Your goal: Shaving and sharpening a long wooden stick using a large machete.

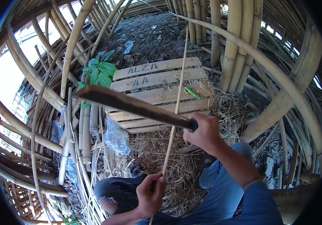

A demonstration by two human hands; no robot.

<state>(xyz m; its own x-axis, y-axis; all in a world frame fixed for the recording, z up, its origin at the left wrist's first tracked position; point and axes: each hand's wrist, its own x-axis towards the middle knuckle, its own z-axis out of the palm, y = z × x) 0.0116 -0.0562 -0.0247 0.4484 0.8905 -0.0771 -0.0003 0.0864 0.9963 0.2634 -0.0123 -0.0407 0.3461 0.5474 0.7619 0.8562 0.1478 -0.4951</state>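
My right hand (204, 131) is closed round the dark handle of a machete (131, 105). Its broad blade reaches up and left, raised in front of the slatted wooden panel (142, 94). Between thumb and fingers, my left hand (150, 195) grips a long, thin bamboo strip (168, 152) near its lower part. The strip runs upward, past the machete's handle end and over the slats. Whether blade and strip touch, I cannot tell. A slim bright green object (192, 93) lies on the slats, to the right of the strip.
Dry shavings (179, 168) cover the ground between my legs. A clear plastic bag (116, 137) lies left of the panel, below a leafy plant (102, 71). Bamboo poles (236, 48) stand at the back right, and a curved pole (269, 67) arches across the right side. Split bamboo lies on the left.
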